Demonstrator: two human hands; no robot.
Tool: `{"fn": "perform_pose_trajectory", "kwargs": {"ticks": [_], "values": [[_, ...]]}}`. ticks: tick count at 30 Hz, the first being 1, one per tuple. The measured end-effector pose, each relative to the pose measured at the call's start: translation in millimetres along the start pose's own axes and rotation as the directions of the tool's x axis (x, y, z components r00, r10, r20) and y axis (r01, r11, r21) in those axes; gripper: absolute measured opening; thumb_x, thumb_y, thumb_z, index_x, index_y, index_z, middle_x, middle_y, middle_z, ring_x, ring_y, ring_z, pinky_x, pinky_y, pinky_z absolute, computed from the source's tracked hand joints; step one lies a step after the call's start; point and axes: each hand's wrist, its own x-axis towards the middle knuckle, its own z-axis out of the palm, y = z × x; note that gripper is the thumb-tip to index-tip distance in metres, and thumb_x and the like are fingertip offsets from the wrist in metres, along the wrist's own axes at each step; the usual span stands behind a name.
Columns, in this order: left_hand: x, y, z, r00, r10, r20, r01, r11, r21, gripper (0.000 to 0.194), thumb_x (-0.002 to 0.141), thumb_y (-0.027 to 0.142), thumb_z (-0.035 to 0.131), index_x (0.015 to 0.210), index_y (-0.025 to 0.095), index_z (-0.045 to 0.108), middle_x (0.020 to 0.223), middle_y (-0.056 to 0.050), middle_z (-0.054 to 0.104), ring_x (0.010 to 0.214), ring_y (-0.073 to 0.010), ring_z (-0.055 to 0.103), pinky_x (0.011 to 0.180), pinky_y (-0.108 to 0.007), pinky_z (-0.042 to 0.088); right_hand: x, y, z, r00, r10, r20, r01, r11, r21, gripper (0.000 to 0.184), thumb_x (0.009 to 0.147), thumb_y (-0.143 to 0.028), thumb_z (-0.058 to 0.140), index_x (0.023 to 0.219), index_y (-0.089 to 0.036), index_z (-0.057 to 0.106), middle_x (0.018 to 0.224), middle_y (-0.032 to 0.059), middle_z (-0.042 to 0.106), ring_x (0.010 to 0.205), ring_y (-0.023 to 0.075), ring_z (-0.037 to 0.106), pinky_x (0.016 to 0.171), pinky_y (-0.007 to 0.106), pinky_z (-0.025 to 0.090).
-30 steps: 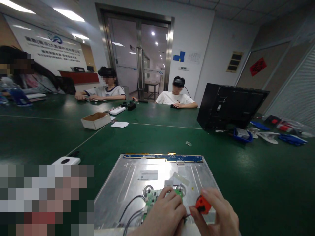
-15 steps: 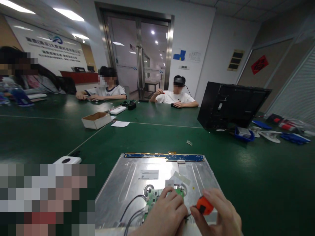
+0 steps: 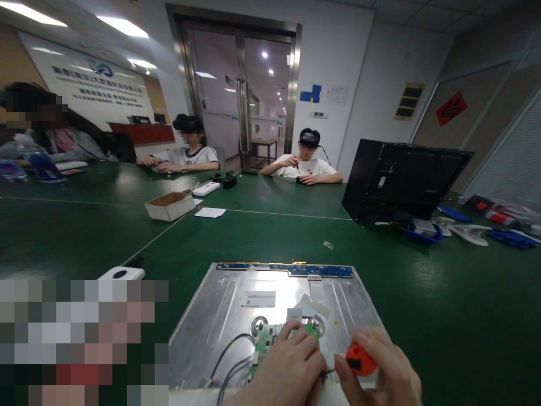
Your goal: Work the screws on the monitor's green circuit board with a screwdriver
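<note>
S/driver (image 3: 362,361) in tightly curled R fingers (image 3: 384,354)

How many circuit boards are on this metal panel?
2: a green board partly hidden by the left hand, and a blue strip board along the far edge of the metal panel. The hand might hide others.

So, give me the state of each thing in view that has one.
Orange-handled tool, held
Right hand, closed on the orange-handled tool
Green circuit board, partly covered
Left hand, over the green circuit board
Metal panel, lying down
White box, open-topped
Black casing, standing
Ceiling lights, lit
</note>
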Motion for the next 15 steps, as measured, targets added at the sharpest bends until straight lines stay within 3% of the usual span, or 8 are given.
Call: {"fn": "perform_pose_trajectory", "kwargs": {"ticks": [5, 11, 15], "values": [[0, -3, 4.2, 1.000, 0.002, 0.026, -0.002, 1.000, -0.004, 0.010, 0.083, 0.022, 0.067, 0.088, 0.020, 0.058, 0.089, -0.001, 0.064, 0.088, -0.0205, 0.058, 0.101, -0.041, 0.033, 6, 0, -2, 0.999, -0.021, 0.029, 0.021, 1.000, 0.000, 0.031, 0.090, -0.029, 0.067, 0.119, -0.022, 0.062, 0.077, 0.0024, 0.074, 0.062, 0.0170, 0.072, 0.051, 0.024, 0.058], [2, 1, -3.4, 0.999, -0.013, 0.029, 0.013, 1.000, -0.015, 0.010, 0.086, 0.020, 0.063, 0.095, 0.021, 0.058, 0.097, -0.002, 0.066, 0.094, -0.0218, 0.059, 0.102, -0.041, 0.033, -4, -5, 3, 0.996, 0.089, 0.010, -0.088, 0.995, -0.048, 0.027, 0.097, -0.027, 0.051, 0.120, -0.020, 0.063, 0.090, 0.0079, 0.076, 0.075, 0.0207, 0.075, 0.056, 0.027, 0.060], [2, 5, -8.3, 0.998, -0.038, 0.050, 0.040, 0.998, -0.042, 0.009, 0.084, 0.021, 0.064, 0.090, 0.021, 0.057, 0.096, -0.004, 0.065, 0.094, -0.0232, 0.058, 0.102, -0.043, 0.034, -1, -2, 0, 1.000, 0.002, 0.032, 0.000, 0.999, -0.045, 0.025, 0.093, -0.022, 0.058, 0.118, -0.018, 0.061, 0.084, 0.0065, 0.075, 0.070, 0.0191, 0.074, 0.055, 0.026, 0.059]]}}
